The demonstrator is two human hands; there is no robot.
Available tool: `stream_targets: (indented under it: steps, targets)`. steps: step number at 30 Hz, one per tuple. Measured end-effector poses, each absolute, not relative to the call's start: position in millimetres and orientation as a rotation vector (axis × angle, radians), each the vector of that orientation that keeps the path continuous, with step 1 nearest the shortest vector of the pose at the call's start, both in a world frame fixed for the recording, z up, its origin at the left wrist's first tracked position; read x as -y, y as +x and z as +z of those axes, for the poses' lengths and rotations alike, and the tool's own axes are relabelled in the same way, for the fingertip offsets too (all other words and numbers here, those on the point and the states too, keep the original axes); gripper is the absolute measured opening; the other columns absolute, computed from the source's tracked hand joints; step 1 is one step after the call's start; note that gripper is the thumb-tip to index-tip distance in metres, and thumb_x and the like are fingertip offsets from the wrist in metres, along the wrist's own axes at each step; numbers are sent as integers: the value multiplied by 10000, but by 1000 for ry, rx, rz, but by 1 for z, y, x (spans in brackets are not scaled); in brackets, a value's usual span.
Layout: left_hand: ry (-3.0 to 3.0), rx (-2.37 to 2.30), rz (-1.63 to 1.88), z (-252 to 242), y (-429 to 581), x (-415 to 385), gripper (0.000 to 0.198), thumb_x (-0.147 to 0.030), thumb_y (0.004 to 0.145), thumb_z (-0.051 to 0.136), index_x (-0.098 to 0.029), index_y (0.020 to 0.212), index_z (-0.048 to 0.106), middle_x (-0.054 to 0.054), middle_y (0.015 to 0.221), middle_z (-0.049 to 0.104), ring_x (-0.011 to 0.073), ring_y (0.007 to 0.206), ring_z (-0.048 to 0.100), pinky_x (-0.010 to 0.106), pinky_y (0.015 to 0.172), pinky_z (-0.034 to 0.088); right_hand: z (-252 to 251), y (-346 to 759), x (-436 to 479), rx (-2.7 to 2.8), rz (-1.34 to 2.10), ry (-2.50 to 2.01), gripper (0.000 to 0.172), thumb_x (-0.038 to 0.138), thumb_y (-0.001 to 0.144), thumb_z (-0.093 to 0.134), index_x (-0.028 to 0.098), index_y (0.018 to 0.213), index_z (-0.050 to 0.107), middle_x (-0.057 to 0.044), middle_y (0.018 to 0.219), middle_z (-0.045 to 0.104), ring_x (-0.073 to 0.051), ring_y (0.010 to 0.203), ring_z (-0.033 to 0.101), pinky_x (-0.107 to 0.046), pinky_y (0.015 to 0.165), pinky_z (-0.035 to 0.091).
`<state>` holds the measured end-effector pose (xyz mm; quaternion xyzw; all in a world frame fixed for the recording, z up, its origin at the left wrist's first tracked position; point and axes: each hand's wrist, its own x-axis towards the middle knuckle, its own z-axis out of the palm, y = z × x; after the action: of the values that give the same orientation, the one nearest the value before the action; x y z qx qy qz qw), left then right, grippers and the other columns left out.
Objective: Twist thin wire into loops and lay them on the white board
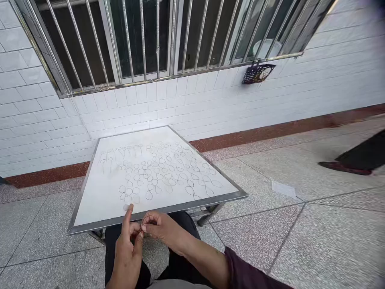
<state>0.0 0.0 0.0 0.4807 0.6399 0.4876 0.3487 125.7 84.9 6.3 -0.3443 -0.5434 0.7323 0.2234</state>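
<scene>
A low, steel-framed table with a white top (90,208) stood against the white tiled wall (210,100), with rows of small bent wire loops (156,172) laid out on it. Just below its near edge you held a thin dark wire loop (146,220) upright between your touching fingertips. Your right hand (162,229) pinched it from the right and your left hand (128,251) from the left, index finger raised.

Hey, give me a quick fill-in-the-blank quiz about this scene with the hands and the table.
1. The left hand and right hand pinch a thin loop at the ____ edge of the table.
2. The many loops lie on a tabletop coloured ____.
3. The window has metal ____ across it.
Missing words: near; white; bars.
</scene>
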Motion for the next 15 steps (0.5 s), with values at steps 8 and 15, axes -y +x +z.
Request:
stream_targets:
  steps: [8, 15]
  targets:
    - [1250, -1666, 1344, -12, -1, -2, 707, -563, 909, 454, -223, 1509, 296, 65, 931, 715, 228, 847, 668, 328, 752, 508, 3, 125, -79, 1360, 2002, -938, 180, 295, 717, 718, 176, 708, 583, 33, 661, 538, -83, 572, 387, -254, 589, 300]
    - [1198, -1560, 1350, -21, -8, -2, 711, -520, 895, 526, -246, 1510, 296, 33, 856, 707, 195, 791, 641, 327, 795, 497, 0, 127, -82, 1253, 2056, -908, 258, 347, 653, 778, 172, 703, 596, 37, 655, 569, -70, 550, 397, -243, 570, 294]
